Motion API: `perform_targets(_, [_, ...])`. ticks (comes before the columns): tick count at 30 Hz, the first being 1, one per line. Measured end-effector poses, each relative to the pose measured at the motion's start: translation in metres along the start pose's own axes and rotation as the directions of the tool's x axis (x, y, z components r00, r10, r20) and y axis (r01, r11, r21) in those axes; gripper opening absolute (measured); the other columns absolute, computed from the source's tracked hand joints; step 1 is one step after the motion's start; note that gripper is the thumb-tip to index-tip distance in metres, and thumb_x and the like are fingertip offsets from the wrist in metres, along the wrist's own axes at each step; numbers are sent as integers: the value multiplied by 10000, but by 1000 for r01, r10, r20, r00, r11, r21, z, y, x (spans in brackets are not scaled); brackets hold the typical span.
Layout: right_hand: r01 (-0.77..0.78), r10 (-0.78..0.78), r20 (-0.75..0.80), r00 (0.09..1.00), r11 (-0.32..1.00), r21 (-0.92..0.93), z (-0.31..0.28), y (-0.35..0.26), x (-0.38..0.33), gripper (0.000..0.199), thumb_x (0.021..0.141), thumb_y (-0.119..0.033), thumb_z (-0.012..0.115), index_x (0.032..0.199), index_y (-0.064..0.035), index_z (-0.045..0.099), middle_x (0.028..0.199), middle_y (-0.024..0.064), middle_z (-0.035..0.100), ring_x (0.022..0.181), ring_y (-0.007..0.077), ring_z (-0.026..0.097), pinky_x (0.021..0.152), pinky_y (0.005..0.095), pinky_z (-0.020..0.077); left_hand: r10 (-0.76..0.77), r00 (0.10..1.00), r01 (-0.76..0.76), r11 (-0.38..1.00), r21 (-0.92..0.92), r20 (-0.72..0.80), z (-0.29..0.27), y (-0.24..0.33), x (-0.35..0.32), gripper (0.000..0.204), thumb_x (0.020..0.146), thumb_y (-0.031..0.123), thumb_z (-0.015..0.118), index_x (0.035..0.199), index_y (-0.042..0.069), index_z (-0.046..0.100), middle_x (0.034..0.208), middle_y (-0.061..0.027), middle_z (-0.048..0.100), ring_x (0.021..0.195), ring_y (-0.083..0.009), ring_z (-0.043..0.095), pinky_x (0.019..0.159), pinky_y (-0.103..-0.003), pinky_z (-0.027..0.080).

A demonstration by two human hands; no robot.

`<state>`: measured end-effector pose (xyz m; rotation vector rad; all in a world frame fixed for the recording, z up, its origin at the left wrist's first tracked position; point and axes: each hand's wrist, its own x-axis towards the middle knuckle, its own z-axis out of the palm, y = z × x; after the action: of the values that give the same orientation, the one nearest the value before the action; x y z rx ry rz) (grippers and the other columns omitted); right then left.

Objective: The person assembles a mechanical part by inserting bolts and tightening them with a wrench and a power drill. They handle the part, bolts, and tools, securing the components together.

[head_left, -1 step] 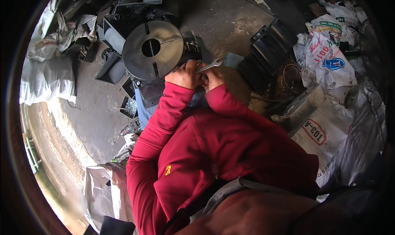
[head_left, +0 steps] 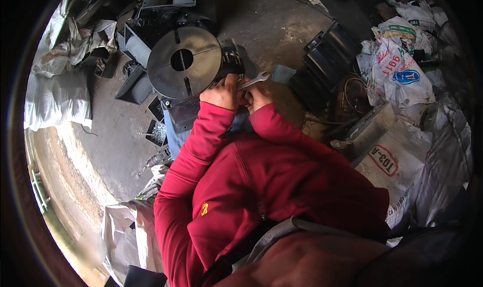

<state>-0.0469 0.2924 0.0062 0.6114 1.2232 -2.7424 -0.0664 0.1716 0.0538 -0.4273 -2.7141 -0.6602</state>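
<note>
Bringing both hands together in front of me, I have the open-ended wrench (head_left: pixel 253 81) between them, just beside the near right edge of the slotted metal disc (head_left: pixel 202 59) and the black housing (head_left: pixel 231 60) next to it. My left hand (head_left: pixel 223 94) is curled at the wrench's lower end, and my right hand (head_left: pixel 260 95) lies under the shank with its fingers bent in. Which of them bears the wrench, and how tightly, I cannot tell, because the fingertips are hidden.

My main worry is a slip: with the lower end out of sight, a poor seat there or a sideways push could make the wrench skid and throw my knuckles against the disc's rim or the housing. If my fingers loosened, the free end, which has nothing visible beneath it past my right hand, could tip and drop to the floor (head_left: pixel 274 33). My left hand is so near the disc that a sudden jerk would likely scrape it first.

The wrench's visible forked end points away from my body and to my right; its long axis slants from my left hand up over the right.
</note>
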Motion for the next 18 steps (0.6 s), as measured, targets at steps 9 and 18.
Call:
perform_targets(9, [-211, 217, -24, 976, 967, 146, 4, -10, 2, 143, 897, -214, 613, 992, -111, 643, 793, -51, 605, 561, 29, 439, 546, 229, 464, -15, 999, 14, 1000, 10, 48, 0, -2, 9, 207, 795, 276, 670, 923, 143, 576, 800, -84, 680, 654, -300, 664, 505, -400, 492])
perform_targets(18, [-51, 52, 10, 999, 996, -73, 9, -17, 1, 134, 891, -203, 634, 983, -106, 639, 705, -60, 533, 520, 28, 423, 535, 220, 459, 13, 1000, -11, 998, -67, 23, -11, -7, 11, 209, 803, 267, 650, 993, 184, 623, 842, -74, 693, 696, -319, 668, 577, -414, 514])
